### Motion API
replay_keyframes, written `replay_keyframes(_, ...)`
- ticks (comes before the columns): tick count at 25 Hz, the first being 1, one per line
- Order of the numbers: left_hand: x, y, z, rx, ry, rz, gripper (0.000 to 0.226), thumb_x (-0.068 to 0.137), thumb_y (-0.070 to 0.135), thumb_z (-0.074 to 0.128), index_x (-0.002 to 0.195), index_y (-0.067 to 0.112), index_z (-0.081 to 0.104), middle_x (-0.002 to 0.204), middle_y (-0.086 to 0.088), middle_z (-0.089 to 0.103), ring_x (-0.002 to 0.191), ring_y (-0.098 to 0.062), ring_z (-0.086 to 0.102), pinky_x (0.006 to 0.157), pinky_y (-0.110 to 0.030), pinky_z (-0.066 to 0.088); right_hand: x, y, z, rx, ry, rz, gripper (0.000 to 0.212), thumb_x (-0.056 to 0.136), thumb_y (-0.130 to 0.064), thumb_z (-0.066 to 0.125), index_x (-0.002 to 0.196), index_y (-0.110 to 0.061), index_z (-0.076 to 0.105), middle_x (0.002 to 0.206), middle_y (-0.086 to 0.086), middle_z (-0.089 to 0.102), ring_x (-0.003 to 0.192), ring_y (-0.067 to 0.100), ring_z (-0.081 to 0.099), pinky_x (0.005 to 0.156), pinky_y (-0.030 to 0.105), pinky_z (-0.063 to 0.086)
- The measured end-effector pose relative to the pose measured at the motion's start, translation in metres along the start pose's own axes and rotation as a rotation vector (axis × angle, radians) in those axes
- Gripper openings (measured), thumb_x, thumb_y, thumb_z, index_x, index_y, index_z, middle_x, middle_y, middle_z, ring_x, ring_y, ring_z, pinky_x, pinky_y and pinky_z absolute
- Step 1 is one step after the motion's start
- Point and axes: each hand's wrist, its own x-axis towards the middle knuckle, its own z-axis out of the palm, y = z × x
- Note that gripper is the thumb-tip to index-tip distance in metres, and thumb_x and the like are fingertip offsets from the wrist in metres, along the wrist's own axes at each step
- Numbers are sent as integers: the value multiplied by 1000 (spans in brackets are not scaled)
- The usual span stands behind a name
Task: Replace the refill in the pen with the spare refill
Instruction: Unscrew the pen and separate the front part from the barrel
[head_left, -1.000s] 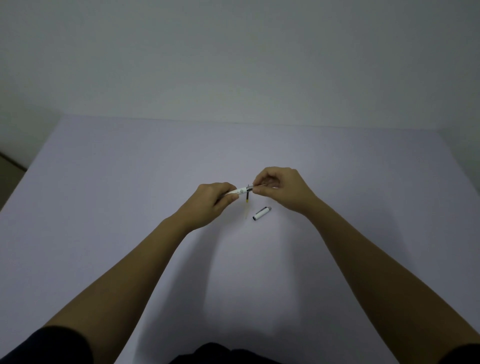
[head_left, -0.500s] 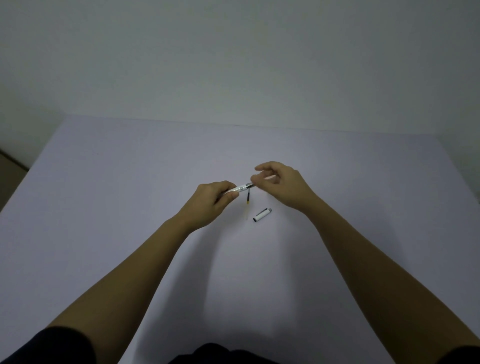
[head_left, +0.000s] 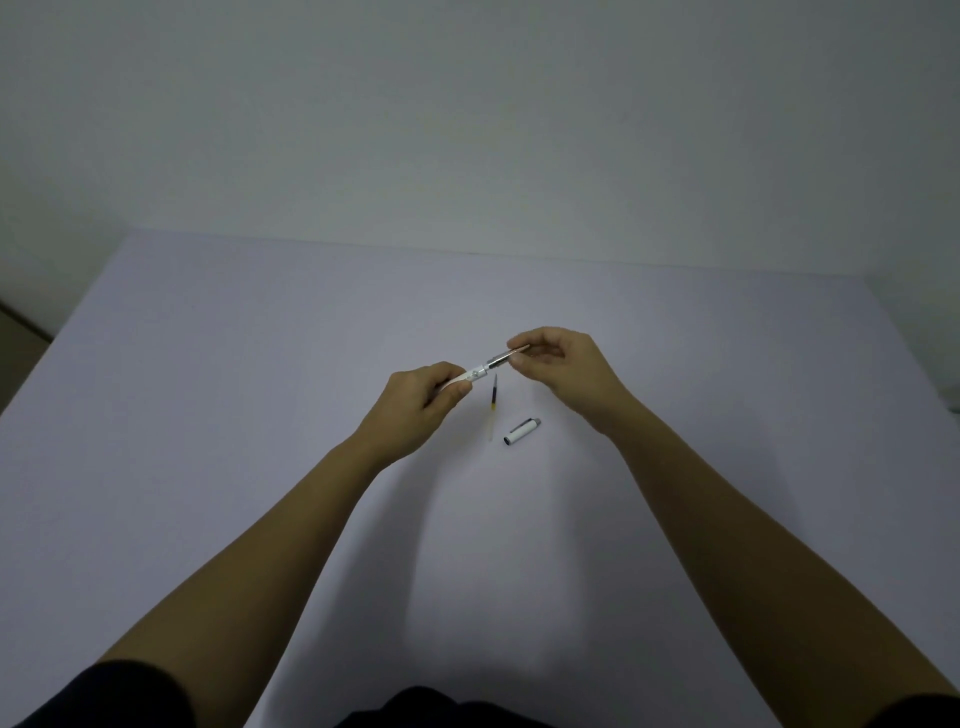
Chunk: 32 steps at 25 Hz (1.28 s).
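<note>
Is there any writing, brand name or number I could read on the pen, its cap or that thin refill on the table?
No text can be read anywhere.
Pen, held between the left hand and right hand: a small mark near its metal ring, too blurred to read.
Cap on the table: no lettering visible.
Refill: no lettering visible.

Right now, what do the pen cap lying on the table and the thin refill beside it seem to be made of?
The cap looks like smooth white plastic with a greyish, perhaps metal, end; its even sheen suggests that. The refill looks like a thin clear plastic tube, dark at the top and pale lower down. Both are too small to be sure.
</note>
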Motion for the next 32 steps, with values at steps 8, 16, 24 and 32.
replay_keyframes(8, -1, -2, 4, -59, 13, -29, 18, 95, 29, 48, 91, 18, 61, 67, 4, 52, 54, -7, 42, 53, -16, 34, 0, -4, 0, 136, 62, 8, 13, 81, -17, 69, 93, -21, 65, 83, -3, 68, 72, 0, 64, 78, 19, 48)
replay_keyframes(16, -7, -12, 16, -248, -13, -106, 18, 95, 32, 46, 96, 23, 61, 85, 7, 70, 82, -6, 67, 78, -24, 49, 7, -8, -4, 288, 291, -37, 10, 79, -18, 72, 82, -25, 66, 77, -3, 65, 74, 6, 60, 79, 21, 47)
replay_keyframes(24, -1, -16, 20, -312, 12, -116, 15, 95, 31, 46, 88, 32, 59, 85, 5, 70, 85, -11, 67, 84, -29, 51, 11, 57, -10, 156, 492, 145, 4, 78, -24, 72, 80, -21, 71, 78, 6, 69, 71, 13, 63, 76, 29, 49)
replay_keyframes(32, 12, -27, 25, -280, 2, -156, 16, 95, 29, 47, 93, 24, 61, 83, 5, 70, 83, -12, 68, 86, -32, 53, -3, 139, 17, -137, 470, 457, 29, 77, -23, 73, 97, -3, 67, 91, 10, 69, 82, 18, 60, 74, 22, 40)
